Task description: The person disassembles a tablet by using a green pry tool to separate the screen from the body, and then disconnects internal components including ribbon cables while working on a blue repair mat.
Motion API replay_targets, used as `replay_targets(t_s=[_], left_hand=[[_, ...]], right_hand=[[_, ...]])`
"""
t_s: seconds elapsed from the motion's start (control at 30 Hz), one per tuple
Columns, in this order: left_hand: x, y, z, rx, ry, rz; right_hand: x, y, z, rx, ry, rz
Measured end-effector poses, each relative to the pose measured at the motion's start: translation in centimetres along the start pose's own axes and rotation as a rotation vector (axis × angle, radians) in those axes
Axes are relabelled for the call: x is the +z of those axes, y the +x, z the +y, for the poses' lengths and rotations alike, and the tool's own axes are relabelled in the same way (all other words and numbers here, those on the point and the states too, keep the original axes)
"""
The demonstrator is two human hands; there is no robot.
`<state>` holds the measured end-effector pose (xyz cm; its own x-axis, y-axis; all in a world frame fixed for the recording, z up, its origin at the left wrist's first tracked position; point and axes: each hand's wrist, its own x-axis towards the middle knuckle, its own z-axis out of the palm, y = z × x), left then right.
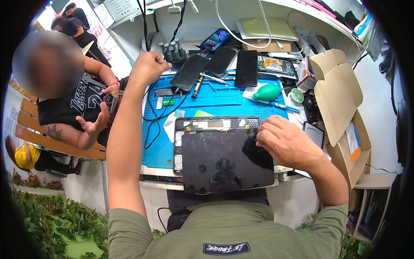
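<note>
Opened black tablet (220, 155) lies flat, glossy screen panel shifted off its frame.

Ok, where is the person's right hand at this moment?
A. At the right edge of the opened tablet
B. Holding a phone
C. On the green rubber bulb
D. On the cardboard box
A: the right hand rests at the right edge of the opened tablet, on its lifted dark screen.
</note>
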<state>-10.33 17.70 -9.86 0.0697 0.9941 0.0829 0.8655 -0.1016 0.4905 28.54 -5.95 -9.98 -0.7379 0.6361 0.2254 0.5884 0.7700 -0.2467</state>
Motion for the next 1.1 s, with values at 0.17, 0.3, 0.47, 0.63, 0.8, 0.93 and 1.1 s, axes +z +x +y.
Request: replay_targets(t_s=[0.17, 0.3, 0.47, 0.63, 0.8, 0.93, 1.1], left_hand=[[0.1, -1.5, 0.9, -0.039, -0.048, -0.040], [-0.1, -1.1, -1.2, -0.046, -0.144, -0.095], [-0.1, -2.4, 0.0, -0.016, -0.229, -0.144], [0.1, -3.3, 1.1, 0.016, -0.214, -0.151], [-0.7, -2.8, -0.7, 0.005, -0.265, -0.097], [-0.5, -2.8, -1.8, -0.024, -0.273, -0.101], [-0.3, -3.4, -1.7, -0.035, -0.261, -0.100]], right_hand=[[0.0, -0.3, -0.2, -0.075, -0.017, 0.165], [-0.6, -1.1, -0.8, -0.079, 0.006, 0.200], [-1.4, -2.5, -1.0, -0.039, -0.031, 0.221], [-0.9, -2.3, -1.3, -0.101, -0.024, 0.333], [-0.7, -3.3, -1.7, -0.094, -0.013, 0.351], [-0.6, -3.8, -1.5, -0.083, -0.033, 0.340], [-0.4, -4.4, -1.3, -0.084, 0.004, 0.342]])
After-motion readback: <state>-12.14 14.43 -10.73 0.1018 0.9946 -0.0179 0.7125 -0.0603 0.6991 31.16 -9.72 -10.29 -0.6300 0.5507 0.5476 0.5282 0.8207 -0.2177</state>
